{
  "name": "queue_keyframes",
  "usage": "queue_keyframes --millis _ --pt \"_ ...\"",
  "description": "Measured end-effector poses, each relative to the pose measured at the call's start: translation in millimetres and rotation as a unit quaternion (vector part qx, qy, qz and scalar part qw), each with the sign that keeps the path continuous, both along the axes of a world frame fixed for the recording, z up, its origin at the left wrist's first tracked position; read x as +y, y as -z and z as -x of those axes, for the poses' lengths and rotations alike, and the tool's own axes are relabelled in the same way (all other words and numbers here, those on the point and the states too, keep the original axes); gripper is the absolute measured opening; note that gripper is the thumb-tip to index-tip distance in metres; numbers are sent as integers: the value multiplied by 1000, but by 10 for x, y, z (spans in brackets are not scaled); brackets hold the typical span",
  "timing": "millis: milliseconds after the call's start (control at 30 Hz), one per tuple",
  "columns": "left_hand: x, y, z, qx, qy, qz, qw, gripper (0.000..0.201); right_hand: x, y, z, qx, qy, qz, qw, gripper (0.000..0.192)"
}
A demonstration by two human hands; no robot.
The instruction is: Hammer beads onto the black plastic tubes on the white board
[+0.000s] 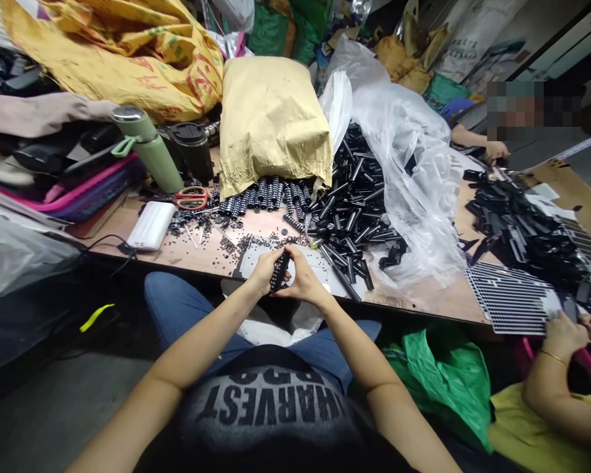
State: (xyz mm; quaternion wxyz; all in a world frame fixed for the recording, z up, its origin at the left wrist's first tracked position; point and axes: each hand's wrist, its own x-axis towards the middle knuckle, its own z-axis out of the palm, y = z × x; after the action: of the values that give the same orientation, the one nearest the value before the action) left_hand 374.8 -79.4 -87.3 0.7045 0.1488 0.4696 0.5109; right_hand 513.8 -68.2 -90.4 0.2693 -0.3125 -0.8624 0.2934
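We face a cluttered worktop [440,305] that spans the view. A yellow sack [128,52] lies at the far left, and beside it a cream sack [276,118] stands near the middle. Right of that, a clear bag [418,197] spreads next to a heap of black tubes [352,190]. Farther right we see black strips [522,223] piled near a co-worker's hand [496,152]; a second co-worker's hand [566,332] is at a striped sheet [507,299]. A green bag [448,374] sits below the front edge.

On the left, a tilted green flask [152,154] leans near a dark cup [193,151]. A grey plate [249,259] lies at the front edge, with a white box [151,225] well to its left. Our left grip [264,270] is closed round a dotted piece [278,272], which we hold aslant between both grips, just above the front edge and the plate. Our right grip [303,279] curves in from the other side, fingertips at the piece's ends; we cannot tell whether it clamps. Scissors [191,189] lie by the cup, dotted tubes [256,198] line the cream sack's foot, and tiny dark specks [221,243] scatter before them.
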Motion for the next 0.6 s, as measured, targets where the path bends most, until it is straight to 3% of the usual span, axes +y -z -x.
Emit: queue_keyframes --millis 167,233,267,300,367,467,533,600 --pt "81 140 16 53 50 12 997 29 11 175 24 -21 54 42 997 113" --pt "91 288 6 145 66 -45 986 31 25 302 53 -30 83 45 995 111" --pt "83 375 -4 223 68 -97 968 32 34 375 68 -35 101 44 993 109" --pt "67 467 -16 317 70 -157 933 35 42 448 78 -43 120 43 991 106" --pt "24 654 -39 500 85 -263 821 43 54 576 63 -64 147 39 986 96" --pt "-20 884 -31 652 149 -350 656 45 48 664 -132 -125 190 12 974 77" --pt "-15 971 15 691 187 -393 578 46 43 650 -381 -196 297 -17 934 55" --pt "14 1004 81 708 212 -429 520 46 60 611 -661 -287 424 -37 858 37"
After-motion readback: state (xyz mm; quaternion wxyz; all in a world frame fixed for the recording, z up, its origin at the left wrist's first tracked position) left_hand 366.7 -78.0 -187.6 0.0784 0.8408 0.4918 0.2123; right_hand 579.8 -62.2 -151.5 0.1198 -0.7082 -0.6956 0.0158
